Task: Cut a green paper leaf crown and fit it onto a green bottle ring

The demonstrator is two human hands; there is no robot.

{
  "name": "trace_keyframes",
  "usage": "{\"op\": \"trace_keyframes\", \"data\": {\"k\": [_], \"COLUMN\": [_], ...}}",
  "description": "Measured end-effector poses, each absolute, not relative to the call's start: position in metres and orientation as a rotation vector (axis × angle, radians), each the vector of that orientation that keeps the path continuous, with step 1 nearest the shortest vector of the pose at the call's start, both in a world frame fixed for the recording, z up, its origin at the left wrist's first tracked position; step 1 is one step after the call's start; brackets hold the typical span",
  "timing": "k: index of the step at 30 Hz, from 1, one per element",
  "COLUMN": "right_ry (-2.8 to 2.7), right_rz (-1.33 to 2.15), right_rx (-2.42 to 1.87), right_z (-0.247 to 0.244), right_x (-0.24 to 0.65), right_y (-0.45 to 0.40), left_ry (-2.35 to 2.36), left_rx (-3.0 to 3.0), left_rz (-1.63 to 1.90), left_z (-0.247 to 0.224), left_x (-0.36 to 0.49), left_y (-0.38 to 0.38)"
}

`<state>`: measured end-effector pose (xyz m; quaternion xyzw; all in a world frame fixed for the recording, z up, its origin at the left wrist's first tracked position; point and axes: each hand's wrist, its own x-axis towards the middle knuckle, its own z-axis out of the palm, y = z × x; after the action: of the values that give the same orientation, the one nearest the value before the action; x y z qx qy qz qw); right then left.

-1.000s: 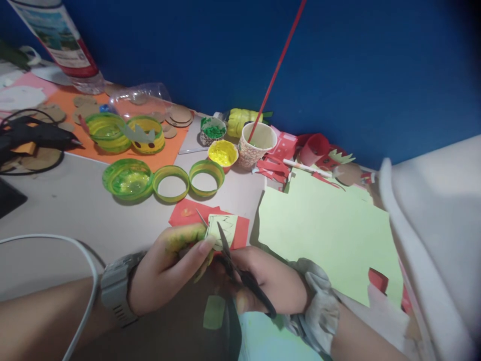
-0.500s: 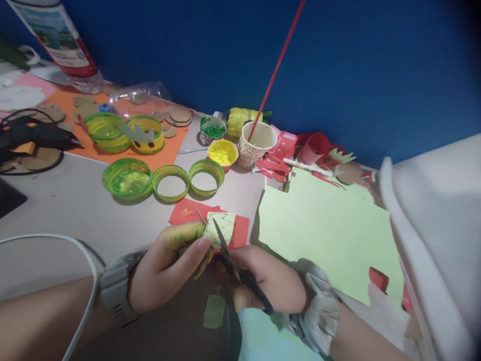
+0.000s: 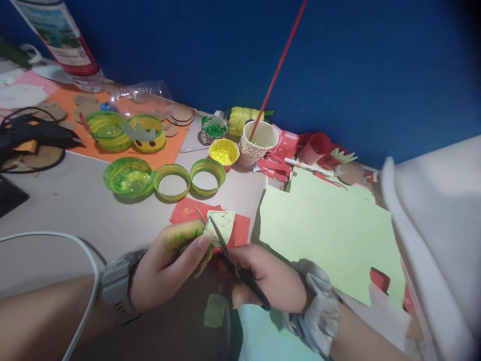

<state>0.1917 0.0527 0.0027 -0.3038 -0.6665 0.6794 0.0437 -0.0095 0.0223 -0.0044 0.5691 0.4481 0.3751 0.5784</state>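
Note:
A small pale green piece of paper [image 3: 223,224] with dark zigzag lines drawn on it is pinched in my left hand [image 3: 171,263], between thumb and fingers. Green and yellow paint smears those fingers. My right hand [image 3: 259,276] grips black-handled scissors [image 3: 246,282], whose blades are apart and straddle the left side of the paper. Behind the paper lies red paper [image 3: 240,231] on the table. Just beyond, painted green-yellow rings [image 3: 172,182] and a similar cup-like base [image 3: 128,178] stand in a row.
A paper cup [image 3: 257,145] holding a red stick stands near small cups of yellow paint [image 3: 223,152] and green paint [image 3: 214,130]. A large pale green sheet [image 3: 326,230] lies at right. A black glue gun [image 3: 41,133], a white cable [image 3: 88,255] and a bottle [image 3: 63,45] are at left.
The scissor blades have closed slightly over the paper, and the handles have shifted a little. Both hands stay in nearly the same place.

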Motion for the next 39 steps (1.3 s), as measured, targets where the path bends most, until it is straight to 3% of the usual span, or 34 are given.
{"op": "trace_keyframes", "data": {"k": [29, 33, 39], "right_ry": [-1.935, -1.985, -2.022], "right_rz": [2.068, 2.048, 2.009], "right_rx": [-1.042, -1.059, -1.07], "right_z": [-0.0029, -0.0021, -0.0043], "right_x": [0.1934, 0.1933, 0.1932], "right_y": [0.0487, 0.0492, 0.049], "left_ry": [1.005, 0.9, 1.121], "left_rx": [1.416, 1.348, 1.4], "left_rz": [0.783, 0.925, 1.022], "left_z": [-0.0025, -0.0042, -0.0081], "left_x": [-0.0084, -0.0082, -0.0089], "left_y": [0.0261, 0.0254, 0.0249]}}
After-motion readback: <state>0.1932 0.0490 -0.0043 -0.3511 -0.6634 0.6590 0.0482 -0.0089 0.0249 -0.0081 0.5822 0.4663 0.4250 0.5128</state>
